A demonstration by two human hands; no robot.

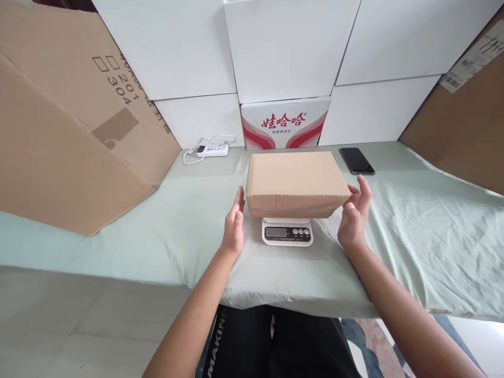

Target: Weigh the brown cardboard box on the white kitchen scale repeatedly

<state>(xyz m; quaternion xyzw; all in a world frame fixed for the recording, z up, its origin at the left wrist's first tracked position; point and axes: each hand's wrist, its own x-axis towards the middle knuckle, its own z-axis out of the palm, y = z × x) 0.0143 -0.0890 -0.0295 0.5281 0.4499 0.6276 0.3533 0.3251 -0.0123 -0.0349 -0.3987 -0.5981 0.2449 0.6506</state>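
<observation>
A closed brown cardboard box rests on a small white kitchen scale, covering its weighing plate. The scale's display and buttons face me and the display looks blank. At the box's left end, my left hand stands upright with straight fingers, beside the cardboard; I cannot tell whether it touches. My right hand is by the right front corner, thumb and fingers apart, some fingers partly hidden near the box edge. Neither hand is wrapped around the box.
A black phone lies behind the right hand. Back left is a white power strip with a cable. White boxes and a red-and-white printed carton line the back. Large cardboard boxes flank the green-clothed table.
</observation>
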